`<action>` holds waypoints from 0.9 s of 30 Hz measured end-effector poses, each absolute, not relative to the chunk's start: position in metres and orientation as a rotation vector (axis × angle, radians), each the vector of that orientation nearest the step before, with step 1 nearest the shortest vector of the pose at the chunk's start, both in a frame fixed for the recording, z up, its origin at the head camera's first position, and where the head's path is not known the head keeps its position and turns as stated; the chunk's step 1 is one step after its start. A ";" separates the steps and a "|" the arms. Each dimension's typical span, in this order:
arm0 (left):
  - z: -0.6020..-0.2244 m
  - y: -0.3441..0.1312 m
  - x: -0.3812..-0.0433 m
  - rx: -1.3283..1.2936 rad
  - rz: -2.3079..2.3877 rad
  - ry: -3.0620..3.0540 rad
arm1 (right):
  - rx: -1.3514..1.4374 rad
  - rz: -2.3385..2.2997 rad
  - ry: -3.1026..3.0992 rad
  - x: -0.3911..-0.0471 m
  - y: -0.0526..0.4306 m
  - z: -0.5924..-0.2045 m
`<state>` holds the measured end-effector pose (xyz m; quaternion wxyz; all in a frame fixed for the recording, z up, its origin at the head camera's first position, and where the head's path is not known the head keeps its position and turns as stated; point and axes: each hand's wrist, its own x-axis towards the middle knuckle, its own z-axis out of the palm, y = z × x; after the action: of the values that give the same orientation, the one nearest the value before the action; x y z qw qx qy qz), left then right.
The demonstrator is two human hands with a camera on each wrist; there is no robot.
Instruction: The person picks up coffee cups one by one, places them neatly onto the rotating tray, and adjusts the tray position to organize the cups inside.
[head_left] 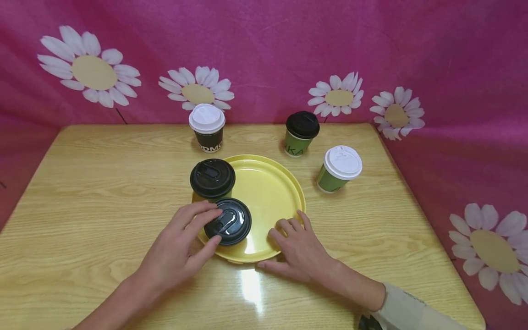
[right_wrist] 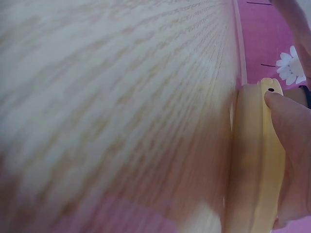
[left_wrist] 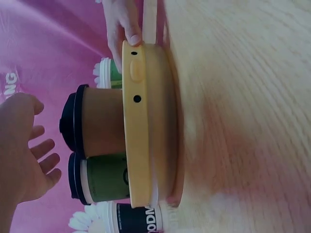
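A round yellow tray [head_left: 270, 188] with a raised rim lies on the table. Two takeaway coffee cups stand upright on its left side: a brown cup [left_wrist: 104, 121] with a black lid [head_left: 228, 222] at the front, and a green cup [left_wrist: 108, 178], also black-lidded [head_left: 212, 176], behind it. My left hand [head_left: 177, 247] hovers beside the brown cup's lid, fingers spread and relaxed; the left wrist view shows a gap between hand and lid. At the tray's front right, my right hand [head_left: 303, 252] grips the rim, thumb [right_wrist: 274, 104] on the outer side and fingers over the edge.
Beyond the tray stand a black cup [head_left: 209, 140] with a white lid and a green cup [head_left: 298, 144] with a black lid. To its right is a green cup [head_left: 330, 178] with a white lid. A pink flowered cloth [head_left: 264, 55] hangs behind the wooden table [head_left: 103, 192].
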<state>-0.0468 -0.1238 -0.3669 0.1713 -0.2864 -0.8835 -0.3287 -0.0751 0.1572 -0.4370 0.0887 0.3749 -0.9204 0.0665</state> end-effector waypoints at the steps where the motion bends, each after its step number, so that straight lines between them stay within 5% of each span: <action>1: -0.367 -0.122 -0.047 -0.839 -0.916 -2.512 | 1.115 0.196 -2.740 -0.075 0.157 -0.437; 27: -0.370 -0.108 -0.053 -1.174 -0.571 -2.423 | 1.094 0.188 -2.757 -0.073 0.156 -0.435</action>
<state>-0.0532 -0.1077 -0.3698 0.1935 -0.4183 -0.8638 -0.2035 -0.0729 0.1556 -0.4349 0.0846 0.3669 -0.9243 0.0629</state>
